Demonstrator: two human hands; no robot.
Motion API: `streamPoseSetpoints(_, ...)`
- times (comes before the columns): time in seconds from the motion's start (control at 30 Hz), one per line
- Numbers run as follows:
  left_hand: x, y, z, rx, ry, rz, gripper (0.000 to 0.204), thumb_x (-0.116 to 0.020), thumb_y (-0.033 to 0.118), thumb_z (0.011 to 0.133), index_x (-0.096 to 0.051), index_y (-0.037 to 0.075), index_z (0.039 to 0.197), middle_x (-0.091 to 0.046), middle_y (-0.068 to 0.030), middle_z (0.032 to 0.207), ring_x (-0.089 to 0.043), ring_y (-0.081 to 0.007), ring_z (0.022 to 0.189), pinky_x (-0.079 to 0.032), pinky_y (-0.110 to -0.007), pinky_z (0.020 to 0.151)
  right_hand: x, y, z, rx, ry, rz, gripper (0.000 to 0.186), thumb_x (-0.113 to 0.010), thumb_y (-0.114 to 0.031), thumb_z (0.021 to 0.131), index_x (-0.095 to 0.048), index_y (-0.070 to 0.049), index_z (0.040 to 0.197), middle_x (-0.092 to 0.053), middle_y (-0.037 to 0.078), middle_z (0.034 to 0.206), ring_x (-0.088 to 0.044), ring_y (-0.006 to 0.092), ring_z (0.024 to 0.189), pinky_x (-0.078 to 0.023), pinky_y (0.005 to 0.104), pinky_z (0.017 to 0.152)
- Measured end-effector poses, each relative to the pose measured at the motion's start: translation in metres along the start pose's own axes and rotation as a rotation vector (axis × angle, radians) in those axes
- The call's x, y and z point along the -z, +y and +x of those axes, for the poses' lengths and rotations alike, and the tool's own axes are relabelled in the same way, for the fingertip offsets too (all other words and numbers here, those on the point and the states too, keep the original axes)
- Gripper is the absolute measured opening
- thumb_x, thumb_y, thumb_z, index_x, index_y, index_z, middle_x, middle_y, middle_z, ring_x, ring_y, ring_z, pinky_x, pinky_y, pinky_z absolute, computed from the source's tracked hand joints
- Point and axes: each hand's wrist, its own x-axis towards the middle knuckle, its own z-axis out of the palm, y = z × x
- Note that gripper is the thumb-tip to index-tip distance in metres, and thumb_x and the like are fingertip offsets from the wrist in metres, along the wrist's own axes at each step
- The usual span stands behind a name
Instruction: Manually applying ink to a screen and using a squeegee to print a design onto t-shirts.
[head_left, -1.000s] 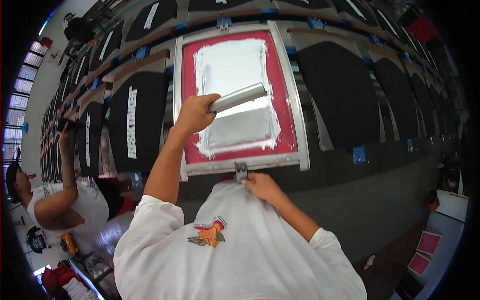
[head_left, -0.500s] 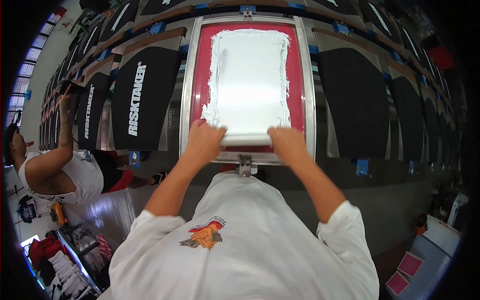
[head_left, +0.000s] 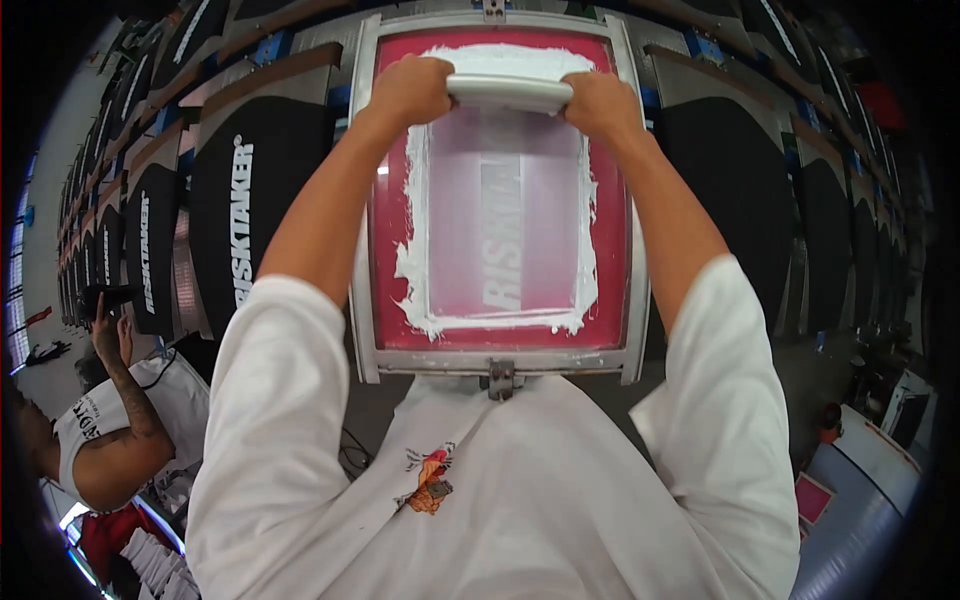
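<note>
Both my hands grip the ends of a pale squeegee (head_left: 508, 92) near the far end of a framed printing screen (head_left: 622, 260); my left hand (head_left: 413, 90) is closed on its left end, my right hand (head_left: 598, 105) on its right. The red screen surface carries a thick rough border of white ink (head_left: 418, 316). Inside it, the wiped middle (head_left: 505, 230) looks pale pink, with block lettering showing faintly through. A metal clamp (head_left: 501, 380) sits at the centre of the frame's near edge, close to my white shirt.
Rows of platens with black fabric panels stand on both sides, the left ones printed white (head_left: 210, 240), the right ones plain (head_left: 720, 220). A co-worker (head_left: 115, 445) at lower left holds a dark object (head_left: 105, 300). A grey surface with a pink sheet (head_left: 813, 497) is at lower right.
One second ago only my left hand held the squeegee. Both then gripped it at the near end, and have since moved it to the far end, thinning the white ink behind it.
</note>
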Motion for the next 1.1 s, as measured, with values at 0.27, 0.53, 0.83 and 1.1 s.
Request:
streamPoseSetpoints(0.27,-0.025,0.116,-0.283,-0.011,0.153,-0.304,0.018,-0.056,0.0,0.061,-0.063,0.009,0.076,-0.061,-0.0096,0.067,-0.062,-0.0234,0.065,-0.041,-0.049,0.091,-0.016,-0.076,-0.277,0.03,0.087,0.284,0.026,-0.063,-0.002,0.063,-0.067,-0.013,0.086,-0.064,0.007,0.078,-0.062,0.0242,0.069,-0.051,0.0341,0.061)
streamPoseSetpoints(0.53,-0.065,-0.003,-0.024,-0.056,0.286,0.159,0.032,-0.068,0.017,0.063,-0.068,0.012,0.095,-0.066,-0.0117,0.074,-0.064,-0.0283,0.069,-0.048,-0.041,0.067,-0.035,-0.001,-0.022,-0.061,0.118,-0.071,0.032,-0.063,-0.016,0.07,-0.068,-0.022,0.101,-0.069,0.006,0.085,-0.066,0.0269,0.08,-0.053,0.0403,0.069)
streamPoseSetpoints(0.83,0.017,0.077,-0.204,-0.079,-0.194,-0.01,0.02,-0.061,0.004,0.067,-0.068,0.008,0.085,-0.063,-0.015,0.065,-0.063,-0.0275,0.064,-0.047,-0.044,0.078,0.021,-0.062,-0.211,-0.062,-0.291,0.209,0.033,-0.068,-0.008,0.066,-0.069,-0.017,0.098,-0.064,0.007,0.088,-0.064,0.0256,0.082,-0.052,0.0398,0.073)
streamPoseSetpoints(1.1,-0.055,0.07,-0.187,-0.069,0.248,-0.128,0.044,-0.068,-0.003,0.045,-0.063,0.005,0.088,-0.063,-0.0093,0.076,-0.062,-0.0278,0.075,-0.044,-0.046,0.086,-0.045,-0.039,-0.183,0.042,0.213,0.234,0.027,-0.063,0.0,0.059,-0.064,-0.013,0.082,-0.064,0.005,0.076,-0.062,0.0254,0.068,-0.05,0.0368,0.059)
